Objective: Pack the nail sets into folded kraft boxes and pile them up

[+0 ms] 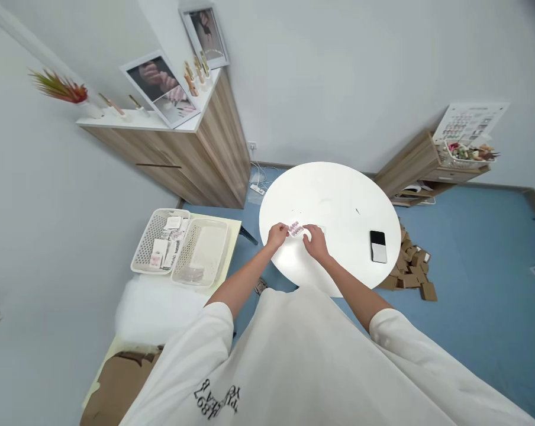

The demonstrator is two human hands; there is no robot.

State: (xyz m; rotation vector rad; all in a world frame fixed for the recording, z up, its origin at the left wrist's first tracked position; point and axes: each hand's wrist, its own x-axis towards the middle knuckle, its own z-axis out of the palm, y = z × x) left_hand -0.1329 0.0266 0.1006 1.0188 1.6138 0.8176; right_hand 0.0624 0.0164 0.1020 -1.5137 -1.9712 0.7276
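My left hand (pixel 278 235) is closed in a pinch on the left edge of a small sheet of pink press-on nails (pixel 296 229), set in rows. This sheet is over the near left part of a white round table (pixel 334 189). At its right end is my right hand (pixel 316 241), thumb and fingers apart and curved, the fingertips close to the sheet's edge. Whether they touch it I cannot tell. A faint clear piece (pixel 323 229) shows just beyond the right hand, partly covered by it.
A phone-like black and silver device (pixel 378 247) lies on the table's right side. Left of me, two white baskets (pixel 200 251) stand on a side table, one with small packets. Cardboard boxes (pixel 412 269) are piled on the floor at right. A wooden cabinet (pixel 223 142) stands behind left.
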